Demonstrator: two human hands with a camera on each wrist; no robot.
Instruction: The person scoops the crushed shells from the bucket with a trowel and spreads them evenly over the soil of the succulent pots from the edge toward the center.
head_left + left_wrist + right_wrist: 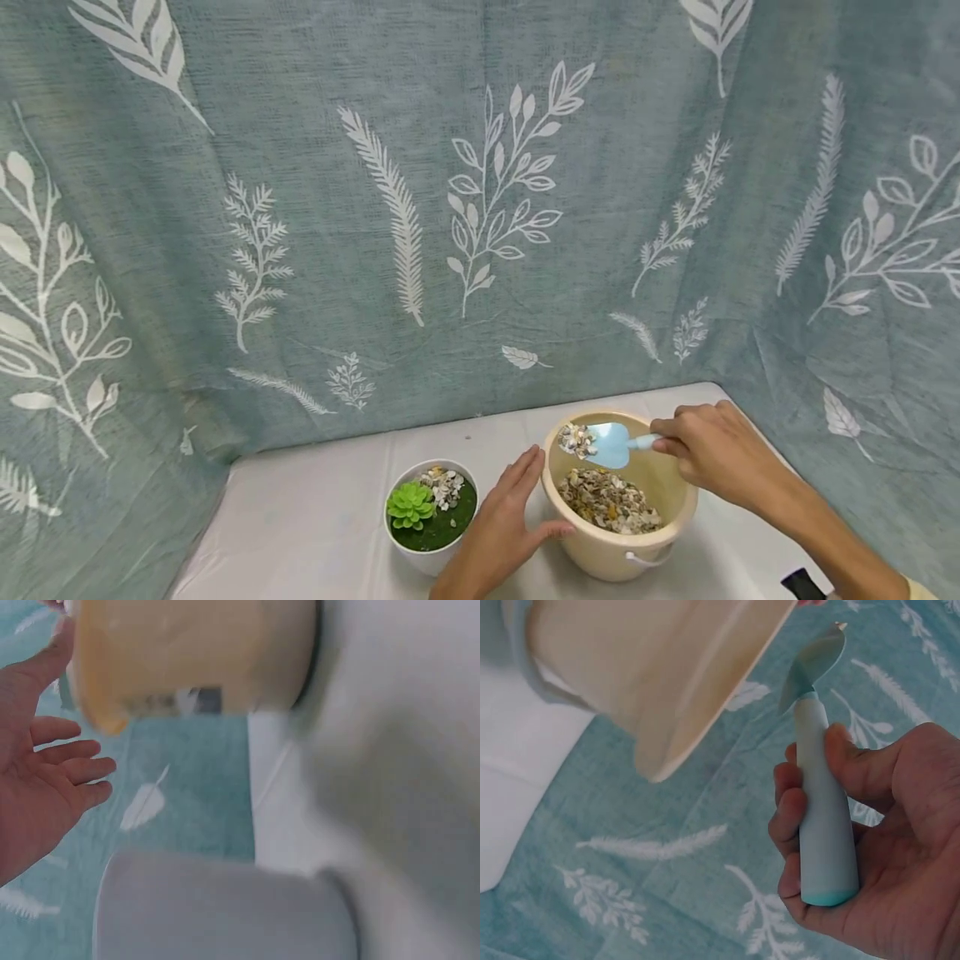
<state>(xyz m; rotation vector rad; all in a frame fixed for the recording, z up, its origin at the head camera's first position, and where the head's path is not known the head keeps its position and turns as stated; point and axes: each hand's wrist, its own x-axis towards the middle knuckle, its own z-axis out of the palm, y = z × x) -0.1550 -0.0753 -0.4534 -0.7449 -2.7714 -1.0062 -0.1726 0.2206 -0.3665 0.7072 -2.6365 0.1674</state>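
Observation:
My right hand (712,446) grips the handle of a small light-blue hand trowel (611,444), its fingers wrapped round the grip in the right wrist view. On the blade lies a heap of pale stone or shell chips (576,440), level with the top of a cream bucket (600,560). More mixed chips (611,504) fill the bucket's lower part. At the bucket's left rim, my left hand (498,525) is held with fingers extended and thumb spread. Left of that hand stands a white pot (420,560) with a green succulent (409,505), green ground cover and a patch of chips (444,487).
A white-covered table (300,517) bears the pot and bucket. Teal curtains (315,250) with white leaf prints hang behind it and at both sides. A dark object (802,583) lies at the lower right, by my right forearm. A white bail handle (647,561) hangs on the bucket's front.

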